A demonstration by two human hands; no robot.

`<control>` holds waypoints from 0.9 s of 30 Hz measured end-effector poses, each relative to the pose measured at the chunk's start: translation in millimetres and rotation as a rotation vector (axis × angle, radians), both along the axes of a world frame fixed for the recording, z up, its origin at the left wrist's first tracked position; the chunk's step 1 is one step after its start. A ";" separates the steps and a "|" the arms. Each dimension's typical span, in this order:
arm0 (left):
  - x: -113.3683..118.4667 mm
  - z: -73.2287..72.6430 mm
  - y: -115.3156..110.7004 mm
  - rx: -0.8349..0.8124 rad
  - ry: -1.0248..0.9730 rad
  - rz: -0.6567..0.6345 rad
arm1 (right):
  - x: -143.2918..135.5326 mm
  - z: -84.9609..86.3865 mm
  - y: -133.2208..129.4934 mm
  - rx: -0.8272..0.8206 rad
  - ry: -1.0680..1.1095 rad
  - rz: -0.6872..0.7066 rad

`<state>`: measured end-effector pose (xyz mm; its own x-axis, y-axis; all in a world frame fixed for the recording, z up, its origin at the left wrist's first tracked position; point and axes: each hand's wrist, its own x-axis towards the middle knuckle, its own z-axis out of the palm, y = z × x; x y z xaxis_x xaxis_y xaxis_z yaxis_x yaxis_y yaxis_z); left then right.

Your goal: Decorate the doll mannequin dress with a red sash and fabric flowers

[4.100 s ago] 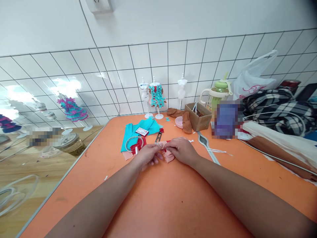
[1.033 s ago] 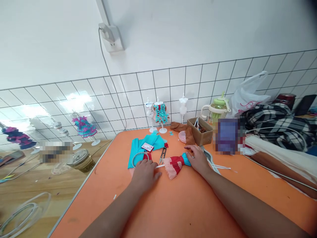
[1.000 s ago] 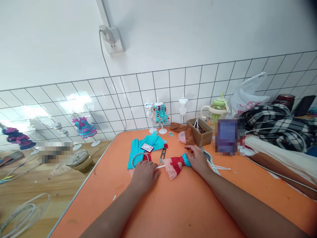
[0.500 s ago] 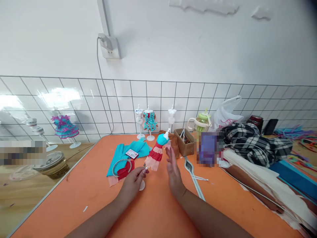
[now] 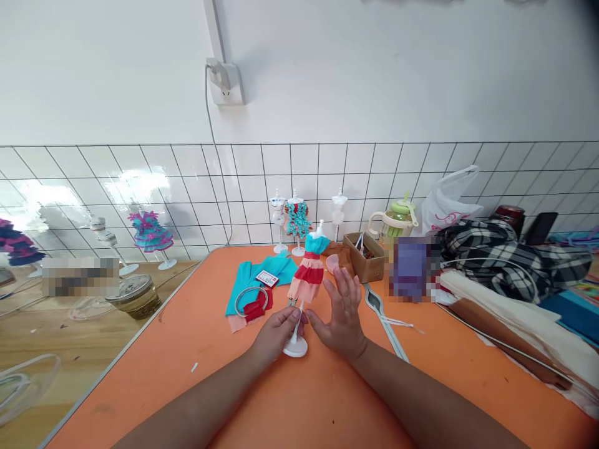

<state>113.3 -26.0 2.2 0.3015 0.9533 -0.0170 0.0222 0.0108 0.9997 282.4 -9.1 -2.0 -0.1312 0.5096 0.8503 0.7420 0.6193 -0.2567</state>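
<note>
A small white dress form [image 5: 295, 347] stands in front of me, leaning slightly right, wearing a doll dress [image 5: 309, 269] with a turquoise top and red and pink tiers. Around its stem, just below the hem, the fingers of my left hand [image 5: 277, 333] are closed. My right hand [image 5: 344, 315] is open beside the skirt, fingers spread, the thumb close to the stem; whether it touches is unclear. Left of the dress lie turquoise cloth [image 5: 243, 280], a metal ring [image 5: 237, 305], red fabric [image 5: 257, 308] and a small white card [image 5: 267, 278].
More dress forms [image 5: 339, 212] stand by the tiled wall, one in a turquoise ruffled dress [image 5: 298, 218]. To the right are a cardboard box [image 5: 367, 267], a green-lidded bottle [image 5: 397, 218], a grey zipper strip [image 5: 390, 333] and checked cloth [image 5: 500, 255]. A jar [image 5: 135, 298] sits left.
The view has swung left. The dress form has gone from tilted to nearly upright, its base now near the table. My right hand's fingers have spread and its palm has turned.
</note>
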 end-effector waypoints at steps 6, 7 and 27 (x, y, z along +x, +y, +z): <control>2.7 -4.7 -2.8 -0.044 0.004 -0.135 | 5.6 2.8 -3.9 0.020 -0.030 -0.057; 2.4 -5.7 -2.4 -0.051 0.000 -0.147 | 6.6 3.7 -4.5 0.033 -0.042 -0.062; 3.9 -6.8 -0.2 -0.082 -0.108 -0.033 | 5.9 19.2 -8.6 0.017 -0.100 0.070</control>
<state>117.2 -26.2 -4.6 0.3370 0.9396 -0.0605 -0.0841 0.0941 0.9920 288.3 -17.7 17.2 -0.2509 0.4817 0.8396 0.7182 0.6742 -0.1722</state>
